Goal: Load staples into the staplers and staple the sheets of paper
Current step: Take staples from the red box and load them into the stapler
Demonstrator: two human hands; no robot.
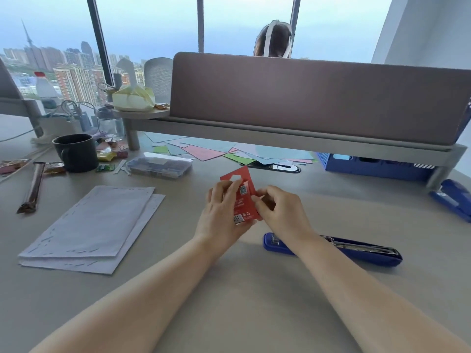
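Two-handed grip, red staple packet (243,197) upright

Head view, angled down, desk (229,289) close

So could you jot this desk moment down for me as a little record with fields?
left hand: grip on the red staple pack
right hand: pinching the pack's right edge
open stapler: blue, lying opened out on the desk, below the right hand
second stapler: blue, closed, far right
white sheets: stacked at left, no hand on them
mug: dark, back left
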